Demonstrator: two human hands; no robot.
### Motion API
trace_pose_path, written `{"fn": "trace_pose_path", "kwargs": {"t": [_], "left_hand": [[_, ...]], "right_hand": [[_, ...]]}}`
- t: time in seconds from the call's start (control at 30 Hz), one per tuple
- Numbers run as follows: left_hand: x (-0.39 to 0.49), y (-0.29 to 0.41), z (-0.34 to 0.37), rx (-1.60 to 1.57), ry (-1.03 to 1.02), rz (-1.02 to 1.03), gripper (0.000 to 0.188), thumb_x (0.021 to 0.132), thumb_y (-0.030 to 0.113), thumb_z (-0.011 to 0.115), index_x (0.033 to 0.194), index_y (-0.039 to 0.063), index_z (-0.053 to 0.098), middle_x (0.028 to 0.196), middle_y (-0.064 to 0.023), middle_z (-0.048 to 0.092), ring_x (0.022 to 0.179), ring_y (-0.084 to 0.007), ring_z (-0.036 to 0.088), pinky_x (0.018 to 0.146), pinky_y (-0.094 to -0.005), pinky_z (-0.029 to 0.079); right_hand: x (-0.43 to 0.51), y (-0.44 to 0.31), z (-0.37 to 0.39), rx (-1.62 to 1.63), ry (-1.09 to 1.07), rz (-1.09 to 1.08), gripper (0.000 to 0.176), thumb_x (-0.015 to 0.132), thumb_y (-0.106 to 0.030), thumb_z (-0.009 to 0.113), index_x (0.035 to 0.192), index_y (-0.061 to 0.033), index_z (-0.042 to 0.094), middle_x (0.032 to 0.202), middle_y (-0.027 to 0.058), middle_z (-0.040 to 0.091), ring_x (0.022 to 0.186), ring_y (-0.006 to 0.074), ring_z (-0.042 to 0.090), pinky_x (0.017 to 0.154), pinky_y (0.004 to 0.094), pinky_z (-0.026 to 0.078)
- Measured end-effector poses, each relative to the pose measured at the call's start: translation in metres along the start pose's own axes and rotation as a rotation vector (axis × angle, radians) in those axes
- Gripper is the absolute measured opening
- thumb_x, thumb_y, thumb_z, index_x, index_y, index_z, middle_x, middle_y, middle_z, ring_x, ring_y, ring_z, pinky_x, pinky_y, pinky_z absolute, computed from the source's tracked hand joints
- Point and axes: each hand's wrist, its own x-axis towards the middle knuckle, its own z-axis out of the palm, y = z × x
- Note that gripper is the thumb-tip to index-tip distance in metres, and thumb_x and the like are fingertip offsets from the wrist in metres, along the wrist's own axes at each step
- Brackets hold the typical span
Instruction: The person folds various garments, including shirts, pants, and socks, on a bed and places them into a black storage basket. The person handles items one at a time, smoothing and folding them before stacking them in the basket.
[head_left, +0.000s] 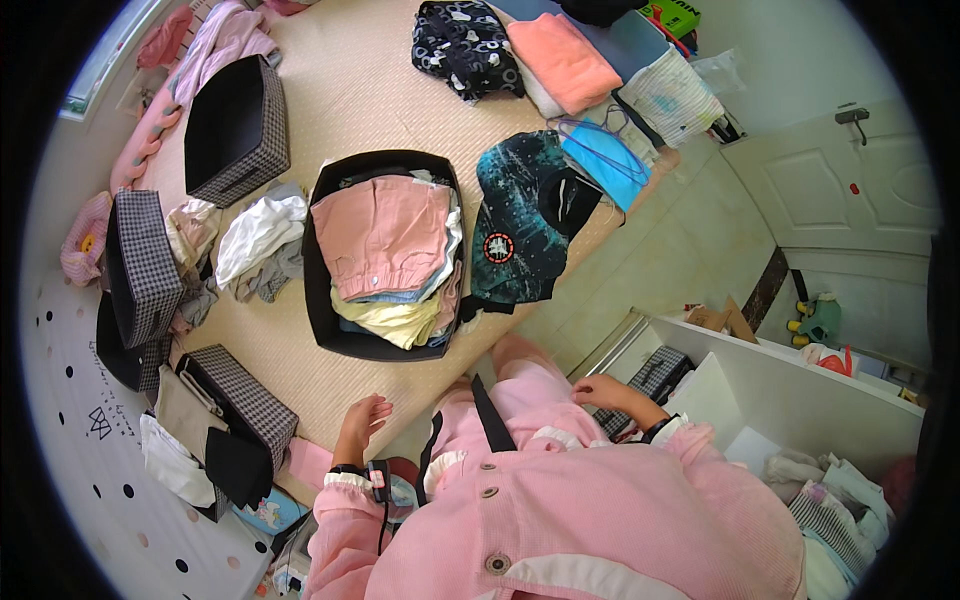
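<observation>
My left hand (365, 422) is empty, raised over the near edge of the bed (349, 375) with its fingers loosely bent. On my right side, my right hand (602, 394) hangs near the cabinet (739, 367) with curled fingers and nothing visible in it. Before me on the bed stands a black-lined fabric storage box (319, 322). Folded clothes fill it, with pink pants (382, 236) on top and a yellow garment (394, 319) below. Just right of the box lies a dark teal patterned garment (521, 225) with a round patch.
An open houndstooth box (259, 142) sits at the far left, beside a loose heap of white and grey clothes (262, 232). Another houndstooth box (244, 397) leans at the bed's left edge. Folded orange cloth (566, 60) lies at the back. A white door (832, 176) is right.
</observation>
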Motion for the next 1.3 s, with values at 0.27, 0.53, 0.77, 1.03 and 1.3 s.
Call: {"fn": "trace_pose_path", "kwargs": {"t": [0.27, 0.53, 0.77, 1.03, 1.3], "left_hand": [[0.059, 0.014, 0.002, 0.110, 0.007, -0.114, 0.058, 0.081, 0.050, 0.047, 0.112, 0.002, 0.042, 0.097, -0.0092, 0.058, 0.090, -0.0183, 0.054, 0.081, -0.0399, 0.037], [0.111, 0.024, -0.005, -0.104, -0.081, -0.087, 0.059, 0.078, 0.055, 0.049, 0.108, 0.004, 0.046, 0.103, -0.0142, 0.055, 0.097, -0.0244, 0.051, 0.087, -0.0457, 0.035], [0.140, 0.023, -0.013, -0.071, -0.179, -0.146, 0.044, 0.084, 0.043, 0.041, 0.096, 0.002, 0.054, 0.099, -0.0137, 0.059, 0.095, -0.0240, 0.052, 0.088, -0.0406, 0.035], [0.162, 0.032, -0.035, -0.049, -0.349, -0.273, 0.039, 0.082, 0.040, 0.044, 0.101, 0.007, 0.054, 0.102, -0.0025, 0.057, 0.093, -0.0180, 0.052, 0.077, -0.0345, 0.042], [0.180, 0.038, -0.039, -0.024, -0.315, -0.289, 0.037, 0.082, 0.042, 0.041, 0.098, 0.011, 0.054, 0.103, -0.0005, 0.058, 0.095, -0.0155, 0.053, 0.080, -0.0337, 0.039]], "right_hand": [[-0.036, 0.007, 0.002, 0.107, 0.130, 0.118, 0.027, 0.075, -0.028, 0.057, 0.088, -0.0044, 0.062, 0.082, 0.0115, 0.063, 0.073, 0.0215, 0.060, 0.067, 0.0303, 0.046], [-0.081, 0.006, 0.085, 0.180, 0.234, 0.243, 0.024, 0.078, -0.026, 0.055, 0.089, -0.0058, 0.062, 0.083, 0.0098, 0.063, 0.073, 0.0206, 0.060, 0.067, 0.0288, 0.047], [-0.110, -0.013, 0.140, 0.211, 0.294, 0.283, 0.024, 0.081, -0.025, 0.052, 0.094, -0.0070, 0.062, 0.088, 0.0095, 0.063, 0.080, 0.0194, 0.059, 0.071, 0.0292, 0.046], [-0.126, -0.047, 0.208, 0.329, 0.247, 0.248, 0.029, 0.079, -0.026, 0.051, 0.101, -0.0103, 0.059, 0.092, 0.0114, 0.062, 0.081, 0.0242, 0.058, 0.072, 0.0337, 0.044], [-0.131, -0.084, 0.238, 0.470, 0.291, 0.289, 0.033, 0.072, -0.020, 0.054, 0.103, -0.0102, 0.059, 0.092, 0.0126, 0.062, 0.082, 0.0246, 0.058, 0.071, 0.0337, 0.044]]}}
